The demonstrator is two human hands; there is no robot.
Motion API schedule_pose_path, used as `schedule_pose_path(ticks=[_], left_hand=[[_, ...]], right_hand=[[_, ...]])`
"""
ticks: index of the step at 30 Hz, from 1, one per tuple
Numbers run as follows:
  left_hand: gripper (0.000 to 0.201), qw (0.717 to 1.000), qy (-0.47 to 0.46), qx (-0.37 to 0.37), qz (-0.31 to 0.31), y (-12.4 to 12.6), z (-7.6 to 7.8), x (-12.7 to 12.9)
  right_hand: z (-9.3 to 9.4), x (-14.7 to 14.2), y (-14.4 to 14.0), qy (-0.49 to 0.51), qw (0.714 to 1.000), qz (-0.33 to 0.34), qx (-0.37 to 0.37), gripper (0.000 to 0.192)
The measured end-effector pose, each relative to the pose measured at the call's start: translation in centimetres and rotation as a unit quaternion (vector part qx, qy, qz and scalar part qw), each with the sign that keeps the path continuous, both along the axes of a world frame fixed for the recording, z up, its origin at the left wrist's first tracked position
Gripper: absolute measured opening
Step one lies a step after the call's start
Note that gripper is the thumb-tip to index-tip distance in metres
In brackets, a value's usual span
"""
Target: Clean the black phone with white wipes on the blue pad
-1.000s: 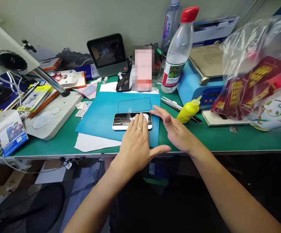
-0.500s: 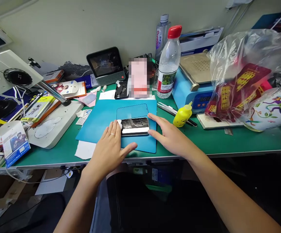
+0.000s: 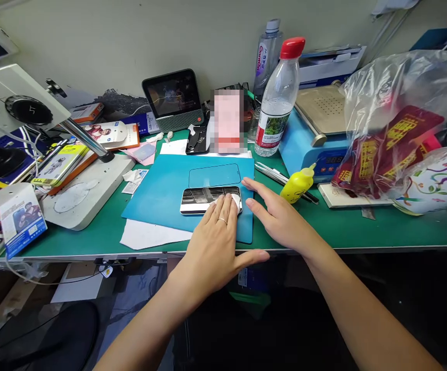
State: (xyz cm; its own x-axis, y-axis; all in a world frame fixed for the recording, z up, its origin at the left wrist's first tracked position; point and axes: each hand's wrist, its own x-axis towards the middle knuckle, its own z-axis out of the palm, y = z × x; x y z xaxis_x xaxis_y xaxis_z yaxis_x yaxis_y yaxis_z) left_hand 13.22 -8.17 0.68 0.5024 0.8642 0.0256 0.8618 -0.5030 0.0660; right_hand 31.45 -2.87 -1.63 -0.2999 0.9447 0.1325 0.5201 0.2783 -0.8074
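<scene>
A smartphone [image 3: 195, 201] with a glossy black, reflective face lies flat on the blue mat [image 3: 157, 190]. My left hand [image 3: 215, 237] rests flat over the phone's right part, fingers stretched out and thumb spread. Under its fingertips is a small white wipe [image 3: 238, 202], mostly covered. My right hand [image 3: 273, 214] is just beyond the phone's right end, with thumb and forefinger apart and nothing between them; whether a fingertip touches the phone I cannot tell. Just behind the phone lies a clear screen protector [image 3: 213, 175] with a thin dark outline.
A yellow squeeze bottle [image 3: 298, 184] and thin tools [image 3: 271, 172] lie right of the mat. Behind stand a red-capped water bottle [image 3: 277, 103], a blue heating plate device [image 3: 308, 144] and a small display [image 3: 175, 100]. A microscope stand [image 3: 87, 206] occupies the left; a plastic bag [image 3: 381, 77] the right.
My left hand has slid right across the phone, from its left end to its right end, and the white wipe moved with it. The right hand stays beside the phone's right end.
</scene>
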Motion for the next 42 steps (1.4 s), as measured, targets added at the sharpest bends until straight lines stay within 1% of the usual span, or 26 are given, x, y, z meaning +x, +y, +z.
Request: schedule_pose_path(ticks=[2, 4, 7, 9, 11, 13, 15, 17, 19, 21, 24, 26, 28, 30, 32, 33, 34, 35, 36, 38, 39, 41, 42], left_hand=[[0.107, 1.000, 0.000, 0.010, 0.006, -0.7, -0.4, -1.8], [0.100, 0.999, 0.005, 0.013, 0.034, -0.8, -0.7, -4.2], [0.094, 0.995, 0.015, 0.010, 0.103, -0.2, -1.0, -7.4], [0.092, 0.992, 0.010, 0.008, 0.129, 0.6, -0.9, -8.1], [0.088, 0.993, -0.012, 0.002, 0.116, 1.6, -0.8, -7.1], [0.086, 0.997, -0.042, -0.011, 0.070, 2.5, -0.6, -4.6], [0.090, 0.998, -0.062, -0.016, 0.025, 3.5, -0.4, -1.8], [0.085, 0.998, -0.069, -0.011, -0.005, 4.3, 0.0, 0.5], [0.084, 0.997, -0.070, -0.012, -0.014, 4.6, 0.3, 1.5], [0.085, 0.997, -0.071, -0.011, -0.019, 4.1, 0.3, 1.4], [0.087, 0.997, -0.073, 0.003, -0.018, 2.0, 0.0, -0.2], [0.086, 0.997, -0.072, 0.018, 0.000, 0.4, -0.4, -1.8], [0.084, 0.997, -0.069, 0.036, 0.016, -0.5, -0.9, -3.8], [0.079, 0.996, -0.061, 0.057, 0.038, -0.3, -1.5, -5.9], [0.068, 0.994, -0.036, 0.072, 0.074, 0.8, -1.6, -7.9], [0.060, 0.994, -0.025, 0.071, 0.075, 1.5, -1.3, -8.7], [0.050, 0.995, -0.022, 0.065, 0.077, 2.1, -0.9, -9.4], [0.043, 0.994, -0.030, 0.061, 0.089, 2.6, -0.4, -9.9], [0.038, 0.991, -0.038, 0.053, 0.113, 3.0, 0.1, -10.3], [0.030, 0.985, -0.044, 0.028, 0.163, 3.5, 1.2, -10.8], [0.028, 0.982, -0.038, 0.018, 0.184, 3.6, 1.6, -11.0], [0.025, 0.977, -0.017, 0.011, 0.212, 4.0, 2.1, -11.6], [0.023, 0.975, -0.007, 0.012, 0.224, 4.2, 2.3, -12.1]], right_hand=[[0.2, 0.0, -0.1, -0.005, 1.000, 0.006, 0.002, 0.058], [0.4, 0.0, -0.1, -0.009, 1.000, 0.010, 0.000, 0.058], [0.7, -0.1, -0.2, -0.018, 1.000, 0.009, -0.008, 0.057], [0.7, -0.1, -0.3, -0.024, 1.000, 0.008, -0.009, 0.055], [0.4, -0.2, -0.2, -0.021, 1.000, 0.006, -0.005, 0.056], [0.0, -0.3, 0.0, -0.001, 1.000, 0.002, 0.001, 0.060], [-0.4, -0.3, 0.3, 0.038, 0.999, -0.006, 0.005, 0.064], [-0.6, -0.2, 0.6, 0.087, 0.996, -0.021, -0.003, 0.064], [-0.7, -0.1, 0.9, 0.125, 0.991, -0.039, -0.015, 0.063], [-0.7, -0.2, 1.0, 0.124, 0.991, -0.044, -0.020, 0.063], [-0.8, -0.2, 0.8, 0.059, 0.998, -0.032, 0.002, 0.061], [-0.8, -0.2, 0.6, 0.017, 0.999, -0.027, 0.028, 0.058], [-0.7, -0.1, 0.2, -0.005, 0.999, -0.029, 0.044, 0.055], [-0.6, -0.1, 0.0, -0.021, 0.998, -0.033, 0.041, 0.054], [-0.2, -0.6, 0.1, -0.045, 0.998, -0.029, 0.018, 0.056], [0.2, -1.0, 0.3, -0.061, 0.997, -0.034, 0.016, 0.057], [0.7, -1.6, 0.6, -0.070, 0.996, -0.050, 0.030, 0.058], [1.4, -2.2, 1.0, -0.080, 0.994, -0.051, 0.051, 0.060], [2.1, -2.9, 1.5, -0.098, 0.992, -0.032, 0.078, 0.063], [3.5, -4.1, 2.9, -0.169, 0.978, 0.009, 0.125, 0.070], [4.1, -4.4, 3.8, -0.214, 0.968, 0.014, 0.130, 0.072], [5.1, -4.7, 5.5, -0.299, 0.949, 0.023, 0.094, 0.076], [5.4, -4.7, 6.3, -0.315, 0.945, 0.019, 0.082, 0.078]])
